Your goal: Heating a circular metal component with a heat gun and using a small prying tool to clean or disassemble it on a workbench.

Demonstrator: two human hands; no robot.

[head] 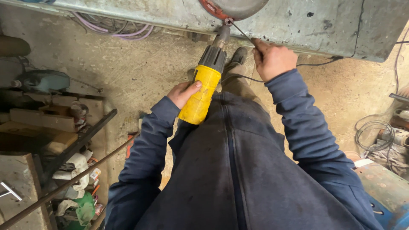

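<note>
My left hand [182,93] grips a yellow power drill [201,93] with a dark grey chuck [214,55]. Its tip points up at the edge of a worn grey metal panel [298,23], just under a round rusty-rimmed part [232,7]. My right hand [272,59] is closed around a thin wire [243,33] that runs up to the drill tip. A thin dark cable [317,64] runs past this hand along the panel's lower edge. Dark blue sleeves and a dark jacket fill the lower middle of the view.
A cluttered shelf with wood scraps [42,121], a grey-blue tool [40,81] and rags stands at the left. Two long dark bars [76,170] lean across it. Coiled wire [375,134] and a blue metal box [383,191] lie at the right. Lilac cables [115,27] lie at top left.
</note>
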